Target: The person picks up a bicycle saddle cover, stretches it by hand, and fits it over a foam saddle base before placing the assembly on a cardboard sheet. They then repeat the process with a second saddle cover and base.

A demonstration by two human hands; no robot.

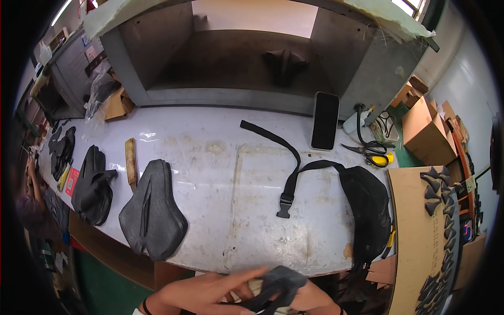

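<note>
At the table's front edge, a dark grey saddle cover (283, 283) is between my two hands, folded and partly blurred. Something cream-coloured (255, 287) shows beside it, mostly covered by fingers. My left hand (215, 291) is closed on the cover's left side, its fingers reaching across. From the right, my right hand (311, 298) grips the cover's other side, most of its fingers hidden. A stack of dark grey saddle covers (155, 215) lies on the table to the left, and another stack of covers (94, 189) sits farther left.
On the white table (210, 210) are a wooden-handled tool (130, 160), a black waist bag (366, 210) with strap, a phone (325, 122) and scissors (370, 149). A grey open-fronted cabinet (231, 94) stands behind. At right, a cardboard sheet (415, 231) carries several small dark pieces.
</note>
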